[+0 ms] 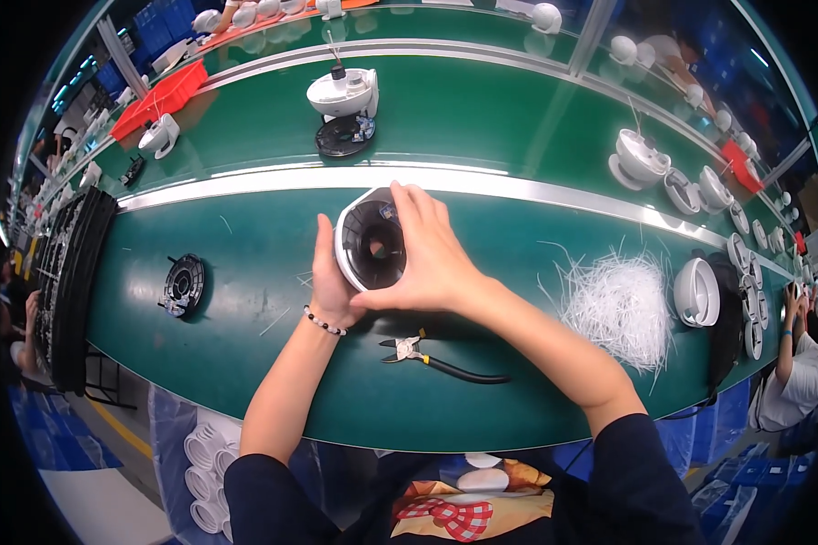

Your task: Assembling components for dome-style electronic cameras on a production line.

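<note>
Both my hands hold a round white housing [365,247] with a black ribbed inside, tilted up so its opening faces me, above the green work surface [264,363]. My left hand [329,282] cups its left side and underside; a beaded bracelet sits on that wrist. My right hand [432,259] wraps over its right side, fingers reaching the top edge. Black-handled side cutters [427,356] lie on the surface just below my hands.
A black round disc part [182,286] lies at left. A heap of white cut strips [620,309] and stacked white housings [700,291] sit at right. On the far belt stand a white dome unit [341,95], a black disc [344,134] and a red tray [159,100]. Another person [800,363] sits at right.
</note>
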`<move>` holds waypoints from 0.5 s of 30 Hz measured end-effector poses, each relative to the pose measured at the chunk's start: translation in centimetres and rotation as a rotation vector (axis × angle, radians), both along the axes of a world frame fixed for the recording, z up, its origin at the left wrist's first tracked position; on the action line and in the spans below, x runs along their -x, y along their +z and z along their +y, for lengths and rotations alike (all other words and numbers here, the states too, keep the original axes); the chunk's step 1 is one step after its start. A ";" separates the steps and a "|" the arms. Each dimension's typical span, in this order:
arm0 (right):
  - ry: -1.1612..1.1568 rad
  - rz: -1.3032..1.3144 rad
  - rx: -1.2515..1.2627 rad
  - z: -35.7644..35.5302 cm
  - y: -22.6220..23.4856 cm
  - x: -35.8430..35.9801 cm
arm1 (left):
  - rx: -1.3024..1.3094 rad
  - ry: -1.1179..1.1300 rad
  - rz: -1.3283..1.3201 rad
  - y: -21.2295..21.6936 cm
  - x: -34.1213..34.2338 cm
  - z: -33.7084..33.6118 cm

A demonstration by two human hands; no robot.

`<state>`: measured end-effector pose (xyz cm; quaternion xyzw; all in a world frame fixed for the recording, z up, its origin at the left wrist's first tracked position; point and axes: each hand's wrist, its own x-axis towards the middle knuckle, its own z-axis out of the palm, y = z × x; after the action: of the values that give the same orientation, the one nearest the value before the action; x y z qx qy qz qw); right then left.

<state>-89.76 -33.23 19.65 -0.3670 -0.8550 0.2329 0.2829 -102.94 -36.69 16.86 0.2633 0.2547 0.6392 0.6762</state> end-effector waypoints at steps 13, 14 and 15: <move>-0.196 0.116 -0.191 0.7 -2.3 0.9 | 0.062 -0.094 -0.073 0.9 0.2 2.9; -0.219 0.112 -0.246 1.1 -1.9 1.0 | 0.019 -0.134 -0.123 1.2 0.4 4.1; -0.217 0.128 -0.280 0.8 -1.4 0.8 | -0.020 -0.145 -0.227 1.6 0.3 5.2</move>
<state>-90.52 -32.40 18.23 -0.3986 -0.8148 0.1024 0.4083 -103.24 -31.50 18.50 0.2139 0.1506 0.6168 0.7424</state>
